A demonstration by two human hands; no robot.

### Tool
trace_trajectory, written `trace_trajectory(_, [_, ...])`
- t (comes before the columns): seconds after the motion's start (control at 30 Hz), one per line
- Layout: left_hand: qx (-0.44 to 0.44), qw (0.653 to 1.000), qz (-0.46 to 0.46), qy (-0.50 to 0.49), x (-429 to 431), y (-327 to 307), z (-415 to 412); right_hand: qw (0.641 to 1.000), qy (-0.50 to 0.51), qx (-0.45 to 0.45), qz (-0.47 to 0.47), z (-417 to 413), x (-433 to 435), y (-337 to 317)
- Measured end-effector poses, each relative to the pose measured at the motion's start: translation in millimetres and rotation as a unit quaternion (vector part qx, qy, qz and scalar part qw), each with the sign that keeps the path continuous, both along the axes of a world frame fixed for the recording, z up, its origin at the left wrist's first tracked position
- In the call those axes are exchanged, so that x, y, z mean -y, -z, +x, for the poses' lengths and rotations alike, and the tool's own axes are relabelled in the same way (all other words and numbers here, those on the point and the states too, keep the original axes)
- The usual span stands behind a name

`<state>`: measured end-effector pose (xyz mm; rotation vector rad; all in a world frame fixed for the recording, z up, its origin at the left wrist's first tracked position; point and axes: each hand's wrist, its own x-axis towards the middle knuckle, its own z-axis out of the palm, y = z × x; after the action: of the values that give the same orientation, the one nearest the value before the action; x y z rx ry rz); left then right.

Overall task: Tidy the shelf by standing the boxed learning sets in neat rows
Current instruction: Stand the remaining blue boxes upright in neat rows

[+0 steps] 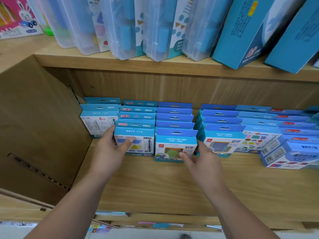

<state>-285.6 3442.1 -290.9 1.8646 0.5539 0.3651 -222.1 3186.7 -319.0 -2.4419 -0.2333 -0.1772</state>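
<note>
Upright on the shelf point(172, 187), frontmost: triangle box point(143, 144) gripped by curled left hand point(108, 149), green box point(174, 144) pinched by right hand point(202, 161), thumb on face, fingers point(201, 147) at its right side. Stands slightly forward of the triangle box; likely needs pushing straight back.

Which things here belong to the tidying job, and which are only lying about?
Job: left hand gripping the yellow-shape box; right hand gripping the green-window box; rows of blue boxes behind.
Not the job: clear cases above; pink rabbit box; cardboard carton.
</note>
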Motion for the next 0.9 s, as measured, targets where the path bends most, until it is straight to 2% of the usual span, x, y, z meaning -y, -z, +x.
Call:
trace_trajectory(0.2, [-0.011, 0.999, 0.041, -0.013, 3.3, -2.8, 3.4, 0.999, 0.042, -0.017, -0.017, 3.2, -13.0, 4.9])
trace_trajectory(0.4, [-0.011, 0.999, 0.044, -0.005, -0.7, -2.4, 3.6, 0.998, 0.054, -0.018, -0.029, 0.5, -17.7, 2.6])
trace_trajectory(0.57, [0.0, 1.0, 0.013, 0.016, -1.4, -3.7, -1.9, 0.997, 0.051, -0.014, -0.056, -3.9, -17.6, -3.1])
trace_trajectory(0.63, [0.013, 1.0, 0.002, 0.016, -7.1, -5.4, -5.0, 0.996, 0.051, 0.023, -0.074, -5.7, -12.6, -8.2])
trace_trajectory(0.67, [0.016, 1.0, 0.018, 0.004, -12.0, -5.3, -6.7, 0.995, 0.056, 0.05, -0.068, -6.2, -9.3, -11.2])
trace_trajectory(0.73, [0.013, 0.992, 0.124, -0.034, -25.1, -3.9, -7.7, 0.991, 0.067, 0.105, -0.051, -7.2, -3.6, -17.5])
trace_trajectory(0.8, [0.022, 0.969, 0.237, -0.066, -36.9, -4.3, -5.3, 0.983, 0.068, 0.167, -0.046, -9.2, -2.1, -24.5])
trace_trajectory(0.9, [-0.002, 0.941, 0.332, -0.063, -49.8, -5.5, 5.1, 0.977, 0.051, 0.207, -0.026, -9.2, -5.0, -32.9])
